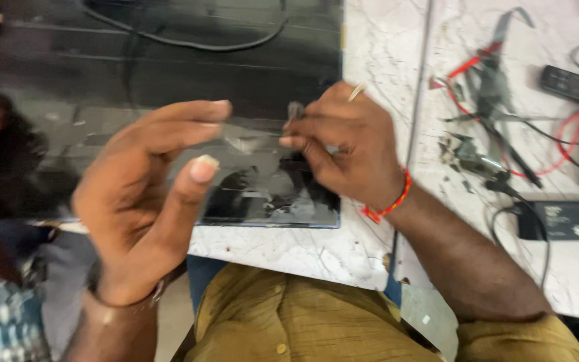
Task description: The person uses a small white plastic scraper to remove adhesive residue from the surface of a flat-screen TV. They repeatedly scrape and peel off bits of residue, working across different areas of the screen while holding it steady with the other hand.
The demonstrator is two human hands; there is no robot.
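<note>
Nearest the camera: left hand point(149, 194), held open and empty, fingers pointing right
Beyond it: right hand point(343, 144), pinched shut on a small grey part point(295, 110), blurred
Relation: part stands upright just right of the left fingertips, over the dark glass panel point(169, 74)
Far right: wires and tools point(497, 121) are scattered on the marble table point(383, 53)

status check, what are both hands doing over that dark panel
Left hand open, empty, above dark panel. Right hand pinching a small blurred piece over it. Wires and tools to the right, apart.
</note>
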